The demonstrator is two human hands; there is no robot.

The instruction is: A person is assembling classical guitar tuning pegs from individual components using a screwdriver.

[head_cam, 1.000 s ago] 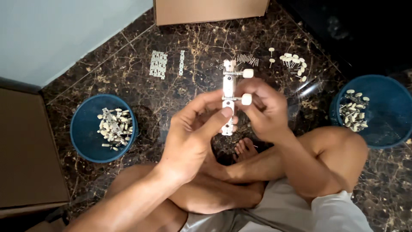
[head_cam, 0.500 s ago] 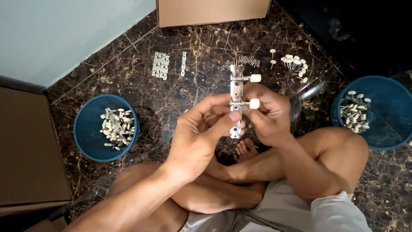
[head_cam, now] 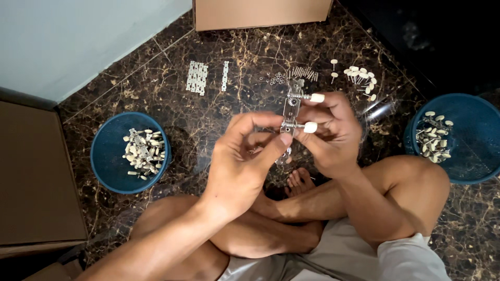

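I sit cross-legged on a dark marble floor. Both hands hold up a narrow metal plate fitted with two pegs that end in cream knobs. My left hand pinches the plate's lower part between thumb and fingers. My right hand grips it from the right side, fingers around the cream knobs. The plate stands roughly upright above my feet.
A blue bowl of finished pieces sits at the left, another blue bowl of cream-knobbed pegs at the right. Bare metal plates, small screws and loose pegs lie on the floor ahead. Cardboard boxes stand behind and at left.
The plate and both hands have shifted slightly right and down in view. My grip on it stays the same.
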